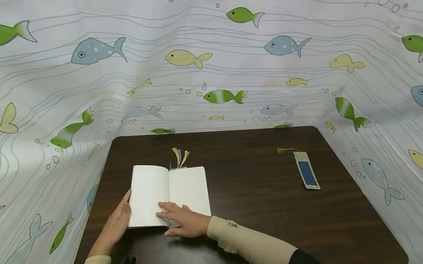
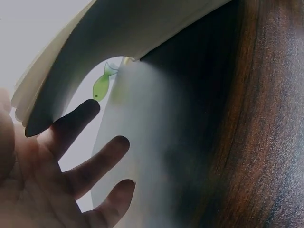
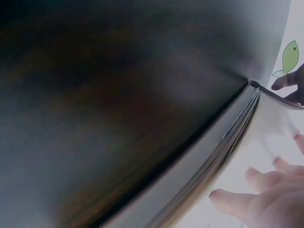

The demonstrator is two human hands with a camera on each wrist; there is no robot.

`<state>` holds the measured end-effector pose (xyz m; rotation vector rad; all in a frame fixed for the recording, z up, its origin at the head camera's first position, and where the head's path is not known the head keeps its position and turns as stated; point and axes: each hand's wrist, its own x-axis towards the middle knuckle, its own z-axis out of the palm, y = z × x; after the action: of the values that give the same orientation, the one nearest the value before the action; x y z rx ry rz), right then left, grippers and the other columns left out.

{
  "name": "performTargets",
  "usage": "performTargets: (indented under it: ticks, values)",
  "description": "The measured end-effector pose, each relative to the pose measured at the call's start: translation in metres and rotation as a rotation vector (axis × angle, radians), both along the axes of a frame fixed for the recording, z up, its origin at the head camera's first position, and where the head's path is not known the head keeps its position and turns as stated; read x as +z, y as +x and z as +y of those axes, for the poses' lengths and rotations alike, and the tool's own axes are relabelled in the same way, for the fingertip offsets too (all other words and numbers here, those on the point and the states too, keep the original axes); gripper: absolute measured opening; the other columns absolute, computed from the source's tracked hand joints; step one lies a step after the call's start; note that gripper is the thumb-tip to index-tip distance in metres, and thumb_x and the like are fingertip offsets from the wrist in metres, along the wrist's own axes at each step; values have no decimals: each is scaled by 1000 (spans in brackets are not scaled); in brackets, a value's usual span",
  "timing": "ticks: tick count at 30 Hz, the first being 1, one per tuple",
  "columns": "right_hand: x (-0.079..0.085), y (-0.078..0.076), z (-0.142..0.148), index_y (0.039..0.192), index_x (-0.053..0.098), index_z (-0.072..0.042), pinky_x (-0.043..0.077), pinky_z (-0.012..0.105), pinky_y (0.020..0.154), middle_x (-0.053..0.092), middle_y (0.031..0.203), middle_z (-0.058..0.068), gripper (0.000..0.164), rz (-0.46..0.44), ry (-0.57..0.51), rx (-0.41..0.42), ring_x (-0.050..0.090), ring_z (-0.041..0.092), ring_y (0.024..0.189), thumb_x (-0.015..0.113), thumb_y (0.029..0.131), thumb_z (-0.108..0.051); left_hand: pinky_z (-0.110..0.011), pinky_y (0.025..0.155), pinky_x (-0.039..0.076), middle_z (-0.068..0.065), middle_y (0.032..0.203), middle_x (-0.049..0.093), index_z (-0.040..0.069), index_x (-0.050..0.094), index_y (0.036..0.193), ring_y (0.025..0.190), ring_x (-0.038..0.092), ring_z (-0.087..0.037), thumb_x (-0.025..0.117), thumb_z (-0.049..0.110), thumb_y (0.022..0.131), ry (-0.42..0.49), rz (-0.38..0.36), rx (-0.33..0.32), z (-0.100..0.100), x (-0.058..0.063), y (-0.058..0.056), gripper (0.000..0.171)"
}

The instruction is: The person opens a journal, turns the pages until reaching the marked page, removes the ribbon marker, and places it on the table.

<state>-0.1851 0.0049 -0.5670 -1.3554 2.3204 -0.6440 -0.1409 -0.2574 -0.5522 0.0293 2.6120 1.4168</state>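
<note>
Currently, a notebook (image 1: 188, 187) lies open on the dark table (image 1: 257, 187), in its left half, closer to the left edge than to the right. Its left page is blank and its right page is faintly lined. The left hand (image 1: 116, 221) holds the outer side of the left cover between thumb and fingers; the left wrist view shows that side raised off the table, with three fingers spread apart beneath. The right hand (image 1: 188, 221) rests on the pages near the fold, at the notebook's near edge, its fingers spread. Yellow and purple tassels (image 1: 178, 155) stick out past the notebook's far edge. Near the table's right edge lies a bookmark (image 1: 307, 171) with a blue panel and a green tassel (image 1: 286, 149). Fish-patterned cloth (image 1: 53, 80) surrounds the table's far and side edges.
</note>
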Motion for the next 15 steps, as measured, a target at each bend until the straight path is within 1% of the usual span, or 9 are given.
performTargets:
  ticks: [4,5,7,11,13,15]
  values:
    - [-1,-4,3,153,27,-23,26,52,115,9,163,-6,62,21,-5,2,11,9,148,47,99,-47,-72,98,31,-31,156,11,16,-6,156,135,25,-57,41,47,102,-66,-21,-24,0,0,-1,78]
    - [-1,-5,5,153,29,-22,27,50,115,12,162,-4,62,30,-2,-6,14,10,148,48,99,-46,-72,97,33,-32,156,11,15,-6,156,134,27,-58,44,47,101,-81,-18,-30,0,0,-1,81]
    - [-3,-9,10,152,32,-18,28,47,115,18,161,0,62,61,16,-32,19,14,147,51,99,-43,-71,98,32,-30,157,10,14,-5,156,134,26,-57,46,45,100,-94,-7,-36,-1,-1,-1,82]
    - [-7,-19,28,149,35,-9,29,44,115,27,158,11,66,167,123,-108,25,24,146,60,95,-38,-70,99,32,-30,157,12,13,-2,156,135,27,-56,48,42,101,-82,21,-37,-2,0,-1,80]
    - [-9,-24,40,148,36,-7,32,44,113,28,157,14,69,223,190,-142,26,27,145,64,93,-38,-70,99,32,-30,156,12,13,-2,156,134,28,-56,47,41,101,-83,23,-39,-2,0,-1,79]
    - [-10,-29,53,149,34,-6,33,46,112,26,158,14,75,246,253,-182,25,28,146,65,91,-42,-71,98,32,-31,156,12,13,-3,156,134,28,-57,47,43,101,-89,15,-41,-2,0,-1,80]
